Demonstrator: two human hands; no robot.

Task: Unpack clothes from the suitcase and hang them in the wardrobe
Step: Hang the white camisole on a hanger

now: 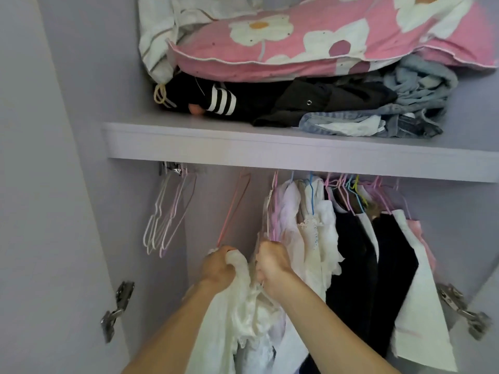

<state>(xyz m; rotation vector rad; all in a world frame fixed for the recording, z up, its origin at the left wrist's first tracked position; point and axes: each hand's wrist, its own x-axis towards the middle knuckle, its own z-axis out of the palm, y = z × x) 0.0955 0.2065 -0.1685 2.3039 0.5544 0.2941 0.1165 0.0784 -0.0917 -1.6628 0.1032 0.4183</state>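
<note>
I look into an open lilac wardrobe. My left hand (219, 267) and my right hand (272, 265) both grip a cream, lacy garment (243, 314) that hangs down between my forearms. A pink wire hanger (235, 209) slants from under the shelf down to my left hand. To the right, white, black and pink clothes (351, 244) hang on coloured hangers. The rail itself is hidden behind the shelf front. No suitcase is in view.
Several empty pale hangers (164, 214) hang at the left end. The shelf (243, 143) above carries a pink flowered pillow (310, 41), black clothes and folded jeans (405, 114). Metal door hinges (118, 309) (461, 311) stick out at both sides.
</note>
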